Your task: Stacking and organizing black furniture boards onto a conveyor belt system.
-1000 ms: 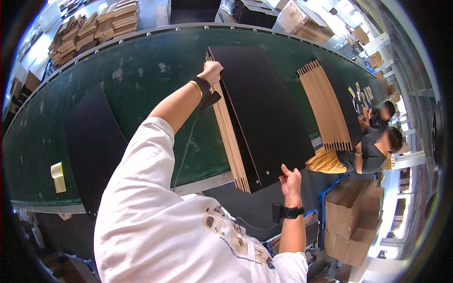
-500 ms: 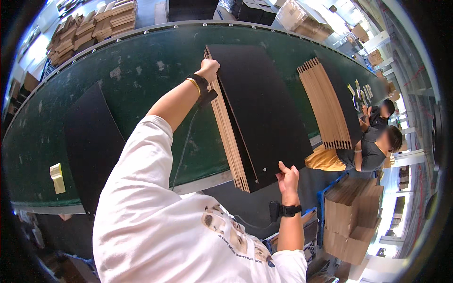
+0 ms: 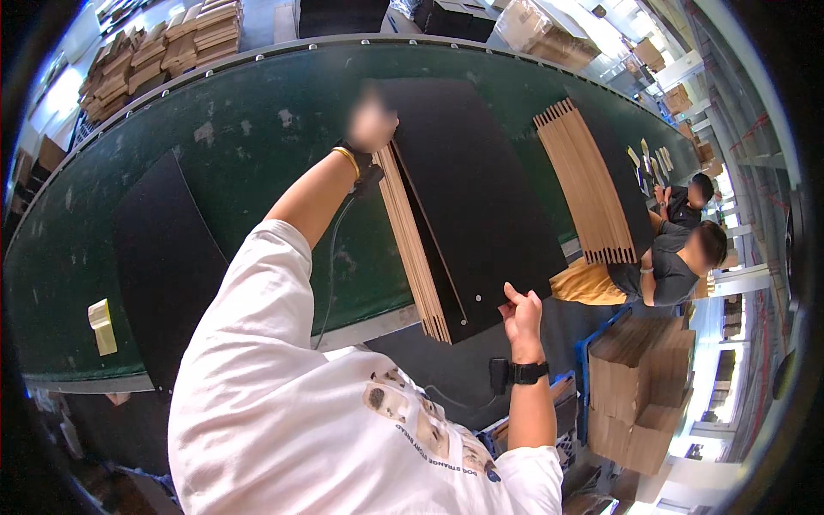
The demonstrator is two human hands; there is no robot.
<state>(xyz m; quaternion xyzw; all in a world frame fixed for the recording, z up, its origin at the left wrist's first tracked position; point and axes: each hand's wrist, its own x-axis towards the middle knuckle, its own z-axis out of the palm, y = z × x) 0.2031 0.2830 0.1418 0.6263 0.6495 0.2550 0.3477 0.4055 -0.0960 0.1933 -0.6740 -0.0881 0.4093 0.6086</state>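
Observation:
A large black panel [image 3: 481, 189] lies slantwise on top of a stack of brown-edged boards [image 3: 408, 240] on the green table. A dark gap runs between this panel and the stack along the left side. My left hand [image 3: 372, 123] is at the far left corner of the panel, its fingers lost in a blur. At the near edge, my right hand [image 3: 522, 318] has its thumb stretched up over the panel and its other fingers loosely bent. Two small round holes show in the panel close by.
Another black panel [image 3: 167, 257] lies at the left beside a yellow pad [image 3: 101, 326]. A second stack of brown-edged boards [image 3: 588, 184] lies to the right, near two co-workers [image 3: 674, 266]. Brown cartons [image 3: 635, 386] stand at lower right. The green table [image 3: 283, 103] has a raised far rail.
The view has shifted a little, so the panel and stacks sit slightly higher. Both hands keep nearly the same places at the panel; the left one is now blurred.

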